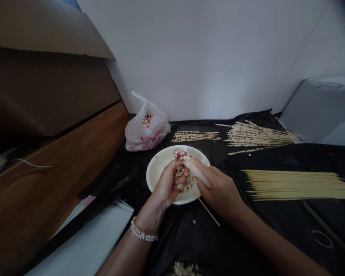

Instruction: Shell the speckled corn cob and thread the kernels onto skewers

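Stripping kernels (180,154) off the cob (197,171) seemed the step. I had the right hand (220,188) clamped round the cob over the bowl (154,171), left hand (168,184) at its kernelled end, grip unclear. Next move likely called for thumbing more loose.

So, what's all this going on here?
A person is holding a corn cob over a white bowl. The right hand grips its bare end; the left hand is by the end with purple and pale kernels. Loose kernels lie in the bowl. Beyond it are two groups of kernel-covered sticks, and plain sticks lie to the right.
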Tool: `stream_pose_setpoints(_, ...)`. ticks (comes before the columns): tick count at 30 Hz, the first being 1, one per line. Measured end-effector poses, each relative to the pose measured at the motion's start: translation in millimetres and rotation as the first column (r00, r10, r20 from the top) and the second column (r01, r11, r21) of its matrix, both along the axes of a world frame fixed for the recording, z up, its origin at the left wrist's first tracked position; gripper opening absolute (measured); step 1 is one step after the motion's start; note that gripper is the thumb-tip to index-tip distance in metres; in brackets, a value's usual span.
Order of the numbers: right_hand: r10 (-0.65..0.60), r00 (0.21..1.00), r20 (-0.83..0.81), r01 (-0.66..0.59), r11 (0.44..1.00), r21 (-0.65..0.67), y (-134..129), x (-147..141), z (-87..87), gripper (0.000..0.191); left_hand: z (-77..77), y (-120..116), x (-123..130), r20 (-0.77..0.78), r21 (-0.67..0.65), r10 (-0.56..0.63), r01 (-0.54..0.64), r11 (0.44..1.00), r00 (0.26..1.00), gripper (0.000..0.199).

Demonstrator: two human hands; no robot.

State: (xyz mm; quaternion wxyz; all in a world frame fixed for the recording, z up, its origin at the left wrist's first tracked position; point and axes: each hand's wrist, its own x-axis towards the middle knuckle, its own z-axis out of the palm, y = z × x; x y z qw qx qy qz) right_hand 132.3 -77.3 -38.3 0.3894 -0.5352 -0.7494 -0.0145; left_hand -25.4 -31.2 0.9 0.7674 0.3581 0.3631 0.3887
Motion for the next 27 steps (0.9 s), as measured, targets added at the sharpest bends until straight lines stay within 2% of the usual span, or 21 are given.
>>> stream_pose_setpoints(5, -0.025, 0.997, 0.068, 0.023, 1.0, 0.02, -1.8, -1.1, 1.4, 0.048, -0.5, 1.4, 0.9, 0.049, -0.016, 0.033, -0.032, 0.999, 0.998, 0.024)
stream_pose_setpoints(9, -0.055, 0.985, 0.163, 0.045, 0.997, 0.065, -3.6, -2.5, 3.2, 0.048, -1.2, 1.4, 2.5, 0.026, -0.027, 0.035, -0.034, 0.999, 0.999, 0.019)
stream_pose_setpoints(13, -0.059, 0.979, 0.194, 0.043, 0.995, 0.087, -4.3, -3.2, 3.8, 0.048, -1.8, -1.1, 5.8, -0.016, 0.043, 0.129, -0.128, 0.991, 0.992, 0.013)
stream_pose_setpoints(15, -0.064, 0.98, 0.19, 0.049, 0.995, 0.083, -4.2, -2.7, 3.9, 0.048, -1.2, -2.2, 6.3, -0.013, 0.06, 0.142, -0.141, 0.988, 0.99, 0.016)
stream_pose_setpoints(19, -0.058, 0.986, 0.157, 0.051, 0.997, 0.05, -3.7, -1.3, 3.4, 0.05, 0.4, -2.3, 5.2, 0.018, 0.037, 0.08, -0.08, 0.996, 0.997, 0.016)
stream_pose_setpoints(21, -0.049, 0.99, 0.129, 0.046, 0.998, 0.032, -3.1, -1.0, 2.7, 0.05, 0.1, -1.7, 5.2, 0.01, 0.037, 0.085, -0.086, 0.996, 0.996, 0.017)
stream_pose_setpoints(24, -0.011, 0.999, 0.052, 0.011, 1.0, 0.003, -1.4, -1.1, 1.2, 0.048, -1.2, -1.0, 5.8, -0.008, 0.074, 0.113, -0.112, 0.991, 0.994, 0.013)
stream_pose_setpoints(27, 0.02, 0.999, -0.031, -0.02, 1.0, 0.007, 0.9, -1.0, -0.1, 0.045, -2.0, -0.3, 5.3, 0.021, 0.081, 0.088, -0.089, 0.993, 0.996, 0.011)
